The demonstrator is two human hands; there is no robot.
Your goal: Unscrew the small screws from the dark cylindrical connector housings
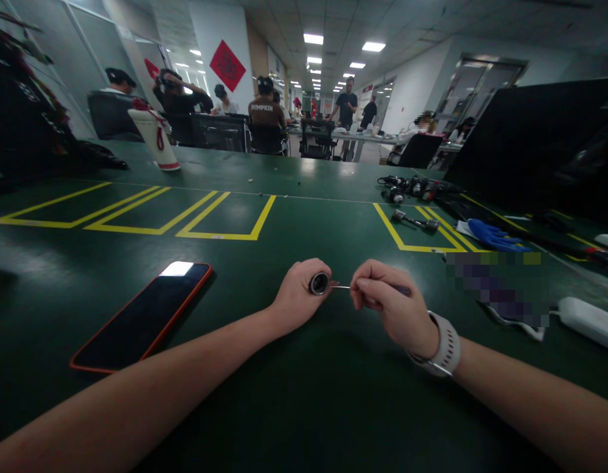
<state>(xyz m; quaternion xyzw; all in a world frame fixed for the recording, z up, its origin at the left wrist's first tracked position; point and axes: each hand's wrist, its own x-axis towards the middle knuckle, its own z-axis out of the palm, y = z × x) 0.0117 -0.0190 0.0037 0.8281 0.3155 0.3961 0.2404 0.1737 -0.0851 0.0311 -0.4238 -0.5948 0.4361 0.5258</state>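
Observation:
My left hand (300,295) is closed round a dark cylindrical part (319,283), its hollow round end with a shiny rim facing me. The rest of that part is hidden in my fingers. My right hand (390,299), with a watch on the wrist, grips a thin screwdriver (402,289) by its dark handle. The slim metal shaft points left and reaches the side of the cylindrical part at my left fingertips. Whether its tip sits in a screw cannot be made out. Both hands are just above the green table (304,381).
A phone (146,315) in an orange case lies left of my arm. Right are a dark metal part (415,221), a blue glove (493,235), a white power strip (589,322) and a pile of black parts (412,188). A white cup (156,138) stands far left. People sit beyond.

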